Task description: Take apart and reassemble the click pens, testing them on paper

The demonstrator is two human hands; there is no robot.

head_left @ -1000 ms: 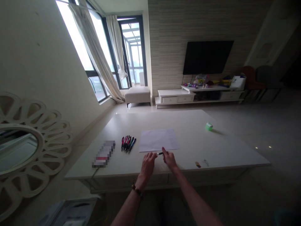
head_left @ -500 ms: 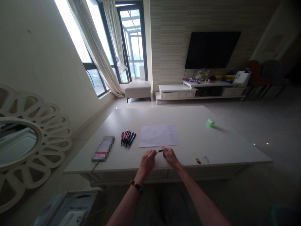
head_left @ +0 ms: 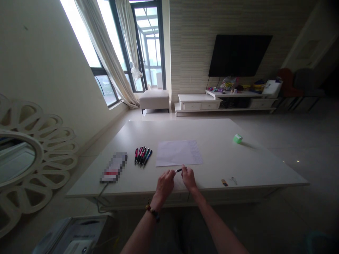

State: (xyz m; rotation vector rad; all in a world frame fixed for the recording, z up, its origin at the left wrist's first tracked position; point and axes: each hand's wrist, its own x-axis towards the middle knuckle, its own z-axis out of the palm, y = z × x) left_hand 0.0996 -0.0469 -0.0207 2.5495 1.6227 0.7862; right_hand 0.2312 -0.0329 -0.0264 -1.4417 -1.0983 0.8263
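Observation:
A short black pen (head_left: 179, 170) with a pale tip lies crosswise between my hands, just above the white table (head_left: 212, 132) and near the sheet's lower edge. My left hand (head_left: 164, 187) pinches its tip end, and my right hand (head_left: 189, 178) grips the dark barrel. Beyond them lies a white sheet of paper (head_left: 178, 153). Left of the sheet, several red, black and blue pens (head_left: 141, 156) lie side by side. A pixelated flat package (head_left: 113, 168) rests further left.
A small green object (head_left: 237, 138) stands at the table's far right, and two small items (head_left: 229, 181) lie near its front edge. A round petal-framed mirror (head_left: 18, 158) hangs at left. A cushioned ottoman (head_left: 154, 99) and white TV cabinet (head_left: 198, 104) stand beyond the table.
The view has tipped and shifted slightly, so the room sits more level. My hands have stayed close together around the black pen, with only a small shift.

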